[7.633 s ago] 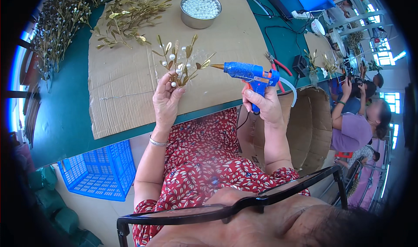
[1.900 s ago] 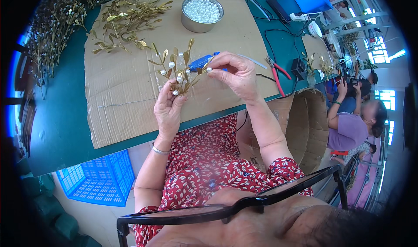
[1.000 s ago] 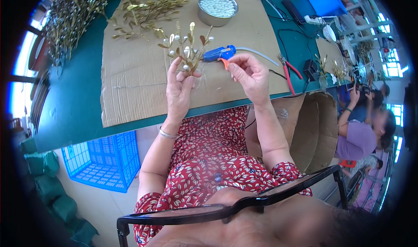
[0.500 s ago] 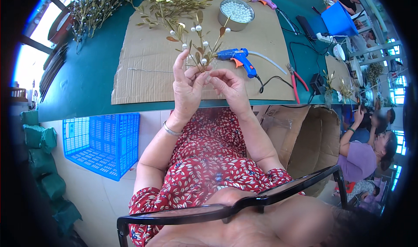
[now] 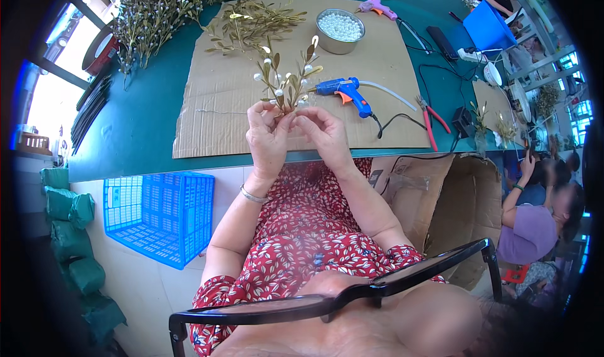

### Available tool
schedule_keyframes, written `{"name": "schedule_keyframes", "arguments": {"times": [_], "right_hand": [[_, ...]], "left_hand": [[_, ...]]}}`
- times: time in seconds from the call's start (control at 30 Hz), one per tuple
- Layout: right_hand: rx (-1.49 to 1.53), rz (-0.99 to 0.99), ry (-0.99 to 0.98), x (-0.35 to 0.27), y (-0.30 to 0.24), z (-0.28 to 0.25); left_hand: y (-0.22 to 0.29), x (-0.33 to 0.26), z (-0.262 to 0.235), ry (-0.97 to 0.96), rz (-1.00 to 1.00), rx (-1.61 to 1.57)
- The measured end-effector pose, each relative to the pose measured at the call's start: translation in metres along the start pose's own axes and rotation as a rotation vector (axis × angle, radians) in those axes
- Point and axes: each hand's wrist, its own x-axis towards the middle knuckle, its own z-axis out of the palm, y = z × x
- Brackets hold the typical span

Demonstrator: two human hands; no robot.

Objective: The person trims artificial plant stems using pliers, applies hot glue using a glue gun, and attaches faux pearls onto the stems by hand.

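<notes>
An artificial sprig (image 5: 289, 87) with gold-brown leaves and white pearl beads stands upright between my hands, above the cardboard sheet. Its lower stem is pinched by my left hand (image 5: 267, 136), fingers curled. My right hand (image 5: 324, 136) is closed at the stem's base too, thumb and forefinger together close to the left fingertips. Just beyond the right fingers lies a blue glue gun (image 5: 347, 92), its nozzle close behind the sprig's leaves. A round metal tin (image 5: 340, 45) full of white pearl beads sits farther back.
Leafy sprigs (image 5: 251, 26) lie on the cardboard (image 5: 217, 114). Red-handled pliers (image 5: 429, 124), a purple glue gun (image 5: 379, 7) and cables are at right. Beaded stems (image 5: 148, 20) fill the far left. A blue crate (image 5: 163, 215) and a cardboard box (image 5: 462, 199) stand below the table. Other people are at right.
The sprig has turned and its branches sit closer together. My left forefinger, raised before, has curled down. The whole view has shifted slightly.
</notes>
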Motion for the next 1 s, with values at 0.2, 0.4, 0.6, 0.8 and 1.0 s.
{"name": "schedule_keyframes", "arguments": {"times": [0.2, 0.4, 0.6, 0.8, 1.0], "right_hand": [[-0.443, -0.485, 0.143, 0.000, -0.028, 0.005], [-0.710, -0.607, 0.089, 0.019, -0.041, 0.017], [-0.544, -0.696, 0.165, 0.020, -0.043, 0.010], [-0.097, -0.123, 0.092, 0.047, -0.062, -0.007], [-0.112, -0.139, 0.152, 0.046, -0.063, -0.011]], "left_hand": [[-0.004, 0.002, -0.001, -0.009, -0.090, -0.120], [-0.002, 0.000, 0.002, -0.023, -0.156, -0.042], [-0.004, -0.001, 0.002, -0.013, -0.142, -0.097], [-0.005, -0.003, 0.006, -0.025, -0.144, -0.055], [-0.007, -0.003, 0.008, -0.028, -0.166, -0.060]]}}
